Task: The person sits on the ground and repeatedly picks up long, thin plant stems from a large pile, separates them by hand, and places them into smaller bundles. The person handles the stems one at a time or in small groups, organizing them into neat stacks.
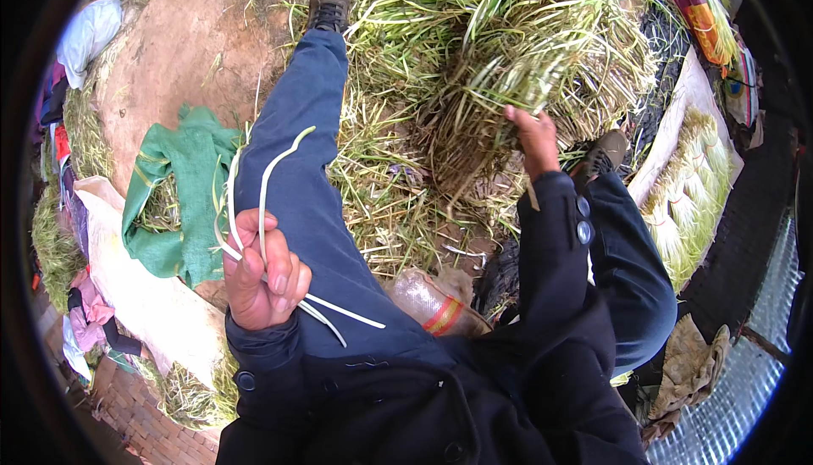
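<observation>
My left hand is raised over my left thigh, pinching a few slender white-and-pale-green plant stalks between thumb and fingers. Their tips curl upward, and their white ends stick out below the hand. On the right, my right hand is at the near edge of a large heap of long green and straw-coloured stalks. Its fingertips are among stalks blurred by motion, so whether they grip any is unclear. Loose stalks and trimmings cover the ground between my legs.
Tied bundles of pale stalks lie on a white sheet at right. A green mesh cloth and a white sheet lie at left. By my lap is a woven sack. Another person is at the far left.
</observation>
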`<state>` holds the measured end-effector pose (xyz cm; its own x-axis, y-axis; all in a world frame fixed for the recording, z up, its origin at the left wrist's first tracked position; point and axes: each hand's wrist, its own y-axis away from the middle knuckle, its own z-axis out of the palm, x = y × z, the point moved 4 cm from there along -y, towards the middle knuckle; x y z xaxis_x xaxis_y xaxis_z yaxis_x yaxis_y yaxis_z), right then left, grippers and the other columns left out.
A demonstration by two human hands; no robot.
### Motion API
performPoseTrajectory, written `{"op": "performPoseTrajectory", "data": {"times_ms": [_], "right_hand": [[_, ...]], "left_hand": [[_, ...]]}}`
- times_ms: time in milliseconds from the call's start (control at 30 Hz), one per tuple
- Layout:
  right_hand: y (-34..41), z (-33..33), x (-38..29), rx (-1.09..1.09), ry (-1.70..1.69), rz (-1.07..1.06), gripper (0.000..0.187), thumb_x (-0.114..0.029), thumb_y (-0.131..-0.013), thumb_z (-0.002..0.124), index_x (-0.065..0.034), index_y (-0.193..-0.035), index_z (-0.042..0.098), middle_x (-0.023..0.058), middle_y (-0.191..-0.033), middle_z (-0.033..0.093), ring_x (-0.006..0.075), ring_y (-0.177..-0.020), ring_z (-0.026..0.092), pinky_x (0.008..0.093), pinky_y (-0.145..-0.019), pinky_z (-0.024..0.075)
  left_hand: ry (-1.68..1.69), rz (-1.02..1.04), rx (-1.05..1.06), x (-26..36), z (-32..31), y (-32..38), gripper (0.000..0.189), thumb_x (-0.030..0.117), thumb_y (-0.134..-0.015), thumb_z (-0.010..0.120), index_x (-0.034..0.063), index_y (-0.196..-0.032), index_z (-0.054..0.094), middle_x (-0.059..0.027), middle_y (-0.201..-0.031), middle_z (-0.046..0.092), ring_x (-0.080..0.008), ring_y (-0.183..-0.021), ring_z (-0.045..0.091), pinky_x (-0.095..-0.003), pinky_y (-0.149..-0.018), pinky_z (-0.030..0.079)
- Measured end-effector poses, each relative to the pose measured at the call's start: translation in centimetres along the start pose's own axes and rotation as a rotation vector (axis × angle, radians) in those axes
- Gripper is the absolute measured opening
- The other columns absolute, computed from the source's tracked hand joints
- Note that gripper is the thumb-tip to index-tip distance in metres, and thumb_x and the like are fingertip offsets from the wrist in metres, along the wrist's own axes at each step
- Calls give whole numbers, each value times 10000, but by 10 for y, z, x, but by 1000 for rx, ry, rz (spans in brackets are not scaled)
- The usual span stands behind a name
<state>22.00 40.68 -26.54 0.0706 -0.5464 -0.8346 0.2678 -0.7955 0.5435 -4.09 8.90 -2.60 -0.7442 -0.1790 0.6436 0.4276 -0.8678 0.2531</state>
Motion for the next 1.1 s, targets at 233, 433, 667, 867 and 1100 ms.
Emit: {"op": "performPoseTrajectory", "data": {"times_ms": [233, 433, 667, 867, 1100], "right_hand": [[7, -90, 22, 446, -32, 2, 247, -97, -790, 804, -16, -978, 665, 18, -864, 681, 115, -737, 601, 286, -673, 475], [3, -124, 31, 679, 152, -132, 449, -128, -741, 847, 96, -1058, 622, 80, -905, 688, 178, -771, 602, 322, -750, 478], [22, -143, 42, 649, 384, -84, 516, -216, -767, 823, 93, -1140, 645, 160, -1031, 701, 214, -865, 653, 308, -813, 497], [65, -125, 52, 787, 843, -85, 637, -268, -715, 823, -11, -1265, 632, 280, -1144, 676, 391, -1093, 653, 438, -953, 490], [115, -50, 66, 410, 788, 79, 488, -164, -836, 757, -33, -1282, 605, 200, -992, 715, 306, -881, 702, 417, -797, 545]], "left_hand": [[26, -2, -21, 0, -4, 2, 418, 229, -1023, 582, -35, -1308, 426, -62, -697, 556, -97, -429, 465, -248, -401, 364], [23, -6, -42, -3, -1, 1, 398, 223, -1023, 580, -35, -1293, 443, -60, -702, 561, -90, -428, 463, -250, -398, 367], [9, -14, -57, -4, 0, -1, 404, 229, -1019, 587, -33, -1292, 445, -55, -710, 564, -85, -433, 454, -249, -401, 366], [11, -14, -105, -7, -2, -1, 397, 216, -1025, 572, -25, -1321, 463, -52, -730, 560, -77, -448, 442, -245, -418, 366], [-5, 1, -115, -11, -3, 0, 363, 215, -1028, 565, -9, -1308, 506, -33, -745, 555, -69, -463, 423, -234, -426, 351]]}}
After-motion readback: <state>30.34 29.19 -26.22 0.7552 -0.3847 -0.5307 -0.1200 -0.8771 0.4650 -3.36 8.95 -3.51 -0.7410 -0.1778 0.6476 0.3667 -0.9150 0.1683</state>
